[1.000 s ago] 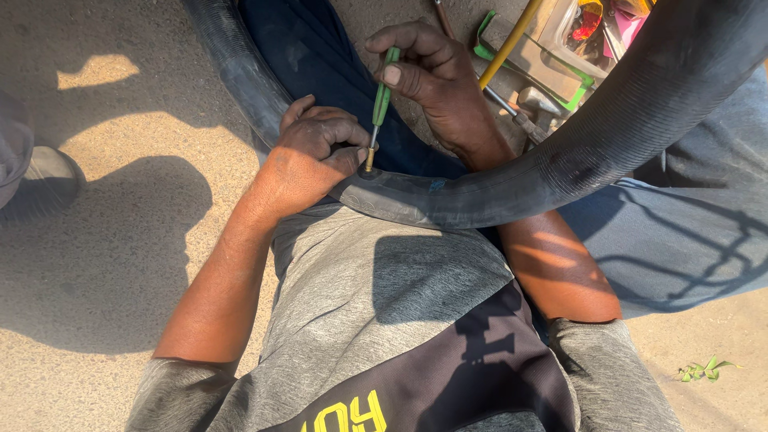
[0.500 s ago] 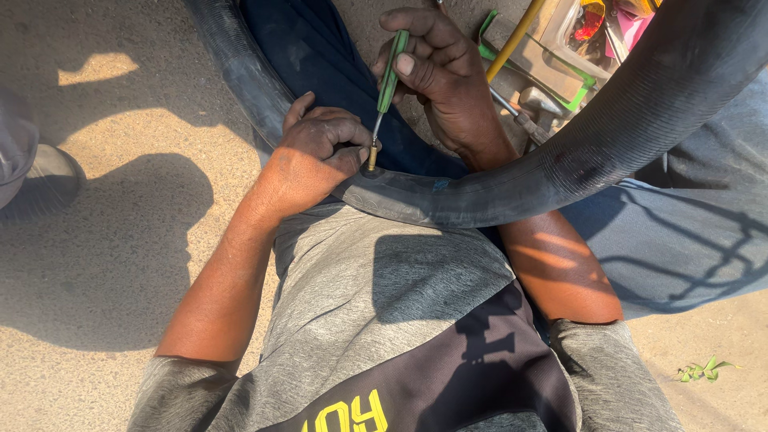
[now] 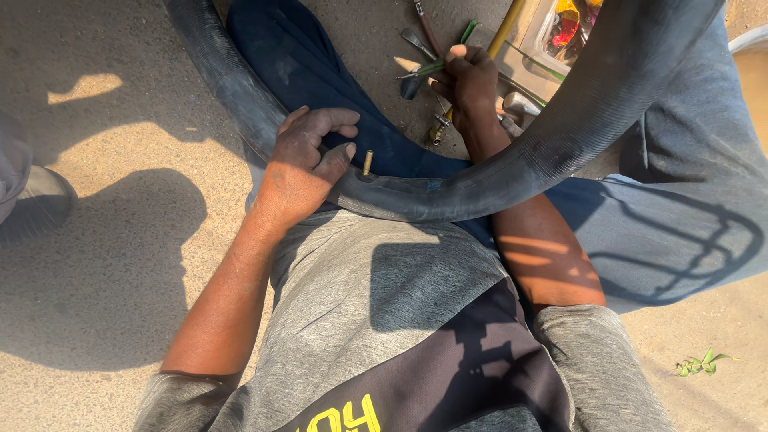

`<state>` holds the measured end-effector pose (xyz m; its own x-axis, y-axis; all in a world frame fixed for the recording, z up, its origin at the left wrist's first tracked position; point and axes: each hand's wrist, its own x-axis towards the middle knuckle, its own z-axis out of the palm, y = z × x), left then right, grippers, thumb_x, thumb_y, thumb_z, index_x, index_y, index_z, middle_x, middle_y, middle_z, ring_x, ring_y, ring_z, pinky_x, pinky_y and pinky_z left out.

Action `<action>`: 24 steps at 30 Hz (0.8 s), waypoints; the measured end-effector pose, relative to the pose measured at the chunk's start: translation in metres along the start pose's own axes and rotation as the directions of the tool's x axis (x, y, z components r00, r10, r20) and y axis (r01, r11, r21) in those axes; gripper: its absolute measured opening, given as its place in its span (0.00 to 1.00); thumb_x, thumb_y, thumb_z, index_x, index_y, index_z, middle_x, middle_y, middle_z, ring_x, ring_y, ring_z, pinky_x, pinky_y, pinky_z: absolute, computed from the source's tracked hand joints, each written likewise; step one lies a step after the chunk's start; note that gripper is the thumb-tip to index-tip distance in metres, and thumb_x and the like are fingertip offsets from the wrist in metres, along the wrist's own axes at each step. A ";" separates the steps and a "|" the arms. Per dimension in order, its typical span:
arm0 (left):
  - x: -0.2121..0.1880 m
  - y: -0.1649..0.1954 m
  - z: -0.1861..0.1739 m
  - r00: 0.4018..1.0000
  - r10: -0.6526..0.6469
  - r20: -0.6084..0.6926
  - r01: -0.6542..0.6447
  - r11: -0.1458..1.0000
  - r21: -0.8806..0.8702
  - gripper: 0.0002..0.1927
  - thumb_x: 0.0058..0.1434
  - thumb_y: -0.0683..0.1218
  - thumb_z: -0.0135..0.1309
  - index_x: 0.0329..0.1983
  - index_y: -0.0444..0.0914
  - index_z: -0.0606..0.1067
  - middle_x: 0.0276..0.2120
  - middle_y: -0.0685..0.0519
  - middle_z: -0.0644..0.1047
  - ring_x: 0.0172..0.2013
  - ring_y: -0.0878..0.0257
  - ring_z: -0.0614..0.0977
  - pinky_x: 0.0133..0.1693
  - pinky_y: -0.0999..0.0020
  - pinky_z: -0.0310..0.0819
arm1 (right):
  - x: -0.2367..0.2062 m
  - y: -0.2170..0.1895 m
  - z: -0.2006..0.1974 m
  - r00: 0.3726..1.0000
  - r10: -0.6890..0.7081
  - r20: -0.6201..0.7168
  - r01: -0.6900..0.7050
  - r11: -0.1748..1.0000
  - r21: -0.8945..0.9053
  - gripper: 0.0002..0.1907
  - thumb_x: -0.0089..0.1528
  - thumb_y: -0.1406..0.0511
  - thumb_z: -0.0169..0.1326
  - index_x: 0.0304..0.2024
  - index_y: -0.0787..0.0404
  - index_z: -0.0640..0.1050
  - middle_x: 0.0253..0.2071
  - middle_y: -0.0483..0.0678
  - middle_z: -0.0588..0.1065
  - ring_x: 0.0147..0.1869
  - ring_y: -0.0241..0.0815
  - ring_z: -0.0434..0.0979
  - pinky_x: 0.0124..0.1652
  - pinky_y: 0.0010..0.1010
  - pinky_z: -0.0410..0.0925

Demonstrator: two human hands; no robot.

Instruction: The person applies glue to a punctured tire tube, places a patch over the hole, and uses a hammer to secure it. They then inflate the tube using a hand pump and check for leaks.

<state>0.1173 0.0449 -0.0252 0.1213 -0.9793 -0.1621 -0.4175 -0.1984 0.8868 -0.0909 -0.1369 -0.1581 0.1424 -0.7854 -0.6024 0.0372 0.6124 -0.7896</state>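
Left hand [image 3: 300,164] clamps black inner tube [image 3: 480,180] beside brass valve stem [image 3: 367,162] | right hand [image 3: 470,80] closes on green-handled tool [image 3: 432,67] | rubber likely soft, floppy, light; best gripped near valve.

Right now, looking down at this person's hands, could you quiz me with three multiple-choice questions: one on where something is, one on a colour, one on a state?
1. Where does the brass valve stem stand?
A. beside the left hand
B. in the right hand
C. on the sand

2. What colour is the tool handle under the right hand?
A. red
B. green
C. white

3. How is the left hand on the black inner tube?
A. lifted clear
B. gripping it
C. inside it

Answers: 1 A, the stem rises from the tube by the thumb. 2 B, the handle shows green. 3 B, fingers and thumb wrap the tube.
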 end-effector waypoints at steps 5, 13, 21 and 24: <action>0.000 0.005 0.004 1.000 0.007 0.003 -0.007 0.998 0.058 0.18 0.63 0.44 0.59 0.56 0.38 0.77 0.44 0.51 0.82 0.54 0.56 0.81 0.71 0.46 0.50 | 0.024 0.022 -0.025 0.998 0.054 -0.015 -0.054 0.998 -0.021 0.10 0.67 0.73 0.46 0.51 0.65 0.70 0.37 0.52 0.78 0.39 0.43 0.83 0.39 0.31 0.81; 0.008 0.027 0.018 0.999 -0.016 -0.038 0.018 0.999 0.051 0.15 0.64 0.40 0.59 0.54 0.35 0.79 0.47 0.50 0.82 0.44 0.59 0.80 0.50 0.63 0.73 | 0.039 0.004 -0.083 0.998 0.030 0.049 0.014 0.708 -0.706 0.20 0.65 0.59 0.54 0.54 0.65 0.74 0.41 0.52 0.80 0.40 0.44 0.83 0.37 0.35 0.76; 0.008 0.040 0.025 0.984 -0.174 -0.034 0.170 0.980 -0.105 0.13 0.69 0.39 0.57 0.56 0.34 0.78 0.49 0.52 0.82 0.37 0.70 0.77 0.42 0.76 0.72 | 0.074 -0.054 -0.186 0.772 -0.590 -0.237 0.024 0.399 -0.916 0.13 0.63 0.58 0.55 0.40 0.59 0.83 0.38 0.56 0.81 0.44 0.57 0.81 0.43 0.45 0.71; 0.008 0.042 0.024 0.986 -0.162 -0.047 0.159 0.986 -0.053 0.14 0.69 0.40 0.57 0.57 0.33 0.77 0.49 0.51 0.82 0.39 0.68 0.78 0.45 0.75 0.72 | 0.080 -0.064 -0.216 0.703 -0.603 -0.376 0.070 0.586 -0.807 0.13 0.60 0.59 0.56 0.38 0.59 0.84 0.35 0.55 0.82 0.42 0.55 0.83 0.42 0.44 0.72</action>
<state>0.0794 0.0277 0.0000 0.2295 -0.9314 -0.2826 -0.3443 -0.3493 0.8715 -0.2957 -0.2578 -0.1810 -0.2944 -0.9557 0.0086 -0.7667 0.2308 -0.5991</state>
